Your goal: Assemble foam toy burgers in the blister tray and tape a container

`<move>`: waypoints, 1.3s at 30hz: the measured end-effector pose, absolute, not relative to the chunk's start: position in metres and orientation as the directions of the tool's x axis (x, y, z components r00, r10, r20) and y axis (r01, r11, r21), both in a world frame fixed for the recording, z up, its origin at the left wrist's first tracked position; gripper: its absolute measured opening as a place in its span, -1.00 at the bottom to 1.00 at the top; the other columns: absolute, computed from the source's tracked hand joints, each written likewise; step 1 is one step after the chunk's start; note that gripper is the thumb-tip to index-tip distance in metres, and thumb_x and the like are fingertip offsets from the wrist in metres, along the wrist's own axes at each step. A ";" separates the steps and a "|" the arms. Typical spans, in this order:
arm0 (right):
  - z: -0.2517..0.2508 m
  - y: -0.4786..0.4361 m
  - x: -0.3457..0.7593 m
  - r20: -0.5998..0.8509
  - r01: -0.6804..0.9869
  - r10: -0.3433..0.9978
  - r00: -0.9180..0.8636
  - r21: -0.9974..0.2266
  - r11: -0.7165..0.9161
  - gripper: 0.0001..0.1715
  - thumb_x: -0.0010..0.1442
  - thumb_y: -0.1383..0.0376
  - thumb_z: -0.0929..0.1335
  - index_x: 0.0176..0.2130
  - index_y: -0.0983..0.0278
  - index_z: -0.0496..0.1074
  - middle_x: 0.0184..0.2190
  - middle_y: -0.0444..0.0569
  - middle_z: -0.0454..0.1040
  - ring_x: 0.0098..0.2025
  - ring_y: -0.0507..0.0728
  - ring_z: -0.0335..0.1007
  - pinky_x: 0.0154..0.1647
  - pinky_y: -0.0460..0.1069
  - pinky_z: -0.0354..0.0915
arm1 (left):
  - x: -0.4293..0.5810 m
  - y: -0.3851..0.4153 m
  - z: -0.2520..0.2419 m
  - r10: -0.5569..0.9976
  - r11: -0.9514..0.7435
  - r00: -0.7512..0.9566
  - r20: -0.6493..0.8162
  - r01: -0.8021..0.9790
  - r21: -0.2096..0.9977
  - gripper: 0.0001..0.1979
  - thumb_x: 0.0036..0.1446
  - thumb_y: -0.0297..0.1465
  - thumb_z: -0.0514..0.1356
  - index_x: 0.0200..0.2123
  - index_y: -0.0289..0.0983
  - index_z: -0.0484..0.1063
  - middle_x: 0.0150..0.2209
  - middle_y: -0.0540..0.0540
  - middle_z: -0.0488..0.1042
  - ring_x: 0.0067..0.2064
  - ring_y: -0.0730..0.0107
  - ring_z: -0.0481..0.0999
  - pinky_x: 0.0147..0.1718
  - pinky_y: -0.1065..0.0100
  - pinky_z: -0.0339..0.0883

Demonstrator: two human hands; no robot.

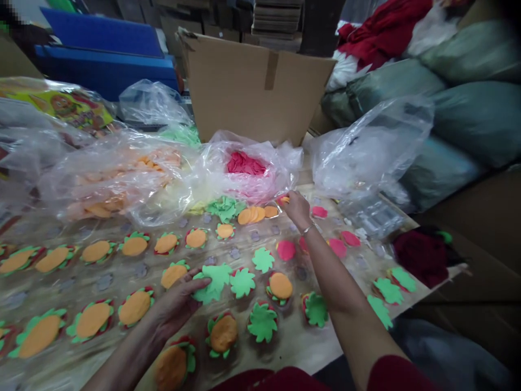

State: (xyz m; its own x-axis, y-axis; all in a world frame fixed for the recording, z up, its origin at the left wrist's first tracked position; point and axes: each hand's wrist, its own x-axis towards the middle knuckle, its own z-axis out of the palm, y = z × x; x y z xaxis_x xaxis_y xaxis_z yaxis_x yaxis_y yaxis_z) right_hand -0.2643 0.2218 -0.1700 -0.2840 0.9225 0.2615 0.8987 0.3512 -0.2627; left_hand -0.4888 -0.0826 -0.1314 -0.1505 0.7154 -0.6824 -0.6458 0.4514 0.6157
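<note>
Head view: the left hand (179,298) grasps a small bunch of green scalloped pieces (214,285), thumb on top, above the middle of the bench (299,353). The right hand (299,210) reaches across to the far side, its fingertips at a red and orange piece (283,200); whether they grip it or only touch it, I cannot tell.

Just left of the right hand, a row of overlapping orange discs (253,215) lies flat, with a heap of loose green pieces (225,208) beside it. Close to the left hand's bunch, a single green piece (242,283) sits on top of something red. Nearer the person stands a burger-like stack (222,333) with an orange top and a green frilled edge; similar orange-topped stacks (93,319) run in rows along the left side. Pink discs (285,250) lie near the right forearm, one of them partly hidden by it. More green-topped stacks (388,291) are at the right end.

Along the back, a clear plastic bag (277,184) holds red pieces (245,163), and another clear bag (73,184) to its left holds orange ones. Behind them stands a cardboard box (244,92). Large greenish sacks (476,122) are piled at the right.
</note>
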 end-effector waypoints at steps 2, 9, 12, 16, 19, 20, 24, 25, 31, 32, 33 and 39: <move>-0.174 0.222 -0.251 0.168 0.912 0.957 -0.236 -0.302 0.278 -0.76 0.13 0.38 0.29 -0.18 0.32 0.45 -0.20 0.11 0.48 -0.19 0.16 0.38 -0.29 -0.06 0.14 | -0.490 -0.080 -0.135 0.705 0.455 -0.166 -0.689 -0.639 0.620 -0.71 -0.04 -0.69 0.23 -0.22 -0.34 0.42 -0.31 -0.13 0.56 -0.41 0.35 0.58 -0.39 0.36 0.52; -0.187 0.228 -0.226 0.099 0.883 0.982 -0.162 -0.429 0.190 -0.72 0.15 0.28 0.29 -0.14 0.31 0.42 -0.21 -0.02 0.51 -0.22 0.07 0.40 -0.28 -0.12 0.20 | -0.476 -0.064 -0.140 0.705 0.488 -0.094 -0.703 -0.655 0.577 -0.76 0.01 -0.69 0.18 -0.23 -0.35 0.41 -0.33 -0.13 0.55 -0.40 0.32 0.58 -0.41 0.33 0.53; -0.190 0.232 -0.230 0.102 0.875 0.990 -0.101 -0.464 0.137 -0.61 0.17 0.25 0.26 -0.03 0.37 0.35 -0.17 0.03 0.49 -0.23 0.06 0.41 -0.28 -0.12 0.23 | -0.469 -0.057 -0.138 0.722 0.488 -0.067 -0.689 -0.657 0.575 -0.78 0.01 -0.68 0.20 -0.26 -0.35 0.40 -0.36 -0.11 0.54 -0.44 0.35 0.56 -0.45 0.35 0.51; -0.195 0.231 -0.236 0.070 0.883 0.994 -0.088 -0.456 0.110 -0.61 0.17 0.24 0.28 -0.04 0.39 0.37 -0.21 0.08 0.48 -0.23 0.14 0.40 -0.27 -0.06 0.24 | -0.463 -0.052 -0.134 0.759 0.469 -0.064 -0.648 -0.637 0.612 -0.71 -0.05 -0.68 0.24 -0.21 -0.34 0.41 -0.33 -0.10 0.55 -0.47 0.39 0.54 -0.48 0.39 0.47; -0.193 0.219 -0.238 0.073 0.898 0.990 -0.123 -0.417 0.142 -0.67 0.15 0.23 0.32 -0.14 0.40 0.44 -0.13 0.20 0.42 -0.10 0.22 0.36 -0.14 0.00 0.23 | -0.462 -0.048 -0.131 0.815 0.445 -0.039 -0.578 -0.596 0.668 -0.59 -0.09 -0.62 0.29 -0.10 -0.33 0.42 -0.27 -0.13 0.55 -0.40 0.34 0.56 -0.44 0.39 0.46; -0.190 0.212 -0.240 0.109 0.897 0.983 -0.145 -0.404 0.178 -0.67 0.15 0.23 0.34 -0.15 0.40 0.45 -0.09 0.23 0.39 -0.04 0.25 0.32 -0.09 0.02 0.22 | -0.461 -0.046 -0.131 0.828 0.435 -0.041 -0.560 -0.584 0.685 -0.55 -0.10 -0.60 0.31 -0.07 -0.33 0.42 -0.25 -0.14 0.55 -0.35 0.31 0.56 -0.42 0.38 0.46; -0.168 0.157 -0.255 0.179 0.659 0.879 -0.441 -0.601 0.453 -0.70 0.21 0.19 0.31 -0.16 0.35 0.46 -0.14 0.12 0.43 -0.08 0.18 0.32 -0.06 0.01 0.22 | -0.456 -0.037 -0.136 0.856 0.392 -0.063 -0.513 -0.569 0.723 -0.51 -0.18 -0.57 0.37 -0.08 -0.34 0.45 -0.22 -0.14 0.54 -0.34 0.33 0.55 -0.37 0.37 0.44; -0.163 0.139 -0.261 0.125 0.522 0.813 -0.568 -0.709 0.474 -0.70 0.23 0.16 0.30 -0.18 0.33 0.46 -0.21 0.04 0.46 -0.17 0.13 0.35 -0.13 -0.02 0.24 | -0.454 -0.035 -0.138 0.861 0.383 -0.066 -0.504 -0.568 0.728 -0.51 -0.19 -0.57 0.37 -0.10 -0.34 0.46 -0.23 -0.13 0.54 -0.35 0.34 0.54 -0.37 0.37 0.44; -0.158 0.057 -0.284 -0.002 0.249 0.682 -0.732 -0.932 0.264 -0.70 0.08 0.11 0.42 -0.34 0.29 0.38 -0.43 -0.17 0.36 -0.39 0.01 0.24 -0.38 -0.10 0.18 | -0.451 -0.036 -0.142 0.867 0.369 -0.064 -0.495 -0.585 0.722 -0.56 -0.13 -0.56 0.36 -0.10 -0.31 0.47 -0.21 -0.13 0.55 -0.35 0.35 0.53 -0.36 0.37 0.43; -0.160 0.051 -0.284 0.004 0.219 0.727 -0.686 -0.953 0.212 -0.71 0.07 0.13 0.42 -0.33 0.28 0.36 -0.42 -0.17 0.35 -0.38 0.01 0.24 -0.36 -0.09 0.20 | -0.451 -0.039 -0.140 0.860 0.371 -0.063 -0.506 -0.602 0.707 -0.58 -0.12 -0.56 0.35 -0.11 -0.31 0.48 -0.20 -0.13 0.55 -0.36 0.37 0.53 -0.36 0.37 0.44; -0.163 0.047 -0.284 -0.001 0.178 0.756 -0.654 -0.972 0.153 -0.71 0.06 0.14 0.42 -0.33 0.28 0.34 -0.41 -0.16 0.35 -0.37 0.02 0.26 -0.34 -0.09 0.22 | -0.452 -0.042 -0.138 0.856 0.374 -0.059 -0.513 -0.615 0.695 -0.60 -0.11 -0.57 0.34 -0.12 -0.31 0.48 -0.19 -0.13 0.55 -0.35 0.37 0.53 -0.36 0.37 0.44; -0.173 0.025 -0.283 -0.103 0.091 0.723 -0.683 -0.994 -0.056 -0.63 0.01 0.15 0.45 -0.23 0.26 0.34 -0.39 -0.17 0.34 -0.37 0.01 0.26 -0.37 -0.10 0.22 | -0.452 -0.064 -0.135 0.866 0.404 -0.002 -0.500 -0.586 0.703 -0.49 -0.09 -0.60 0.31 0.00 -0.28 0.45 -0.12 -0.15 0.53 -0.30 0.36 0.55 -0.33 0.40 0.45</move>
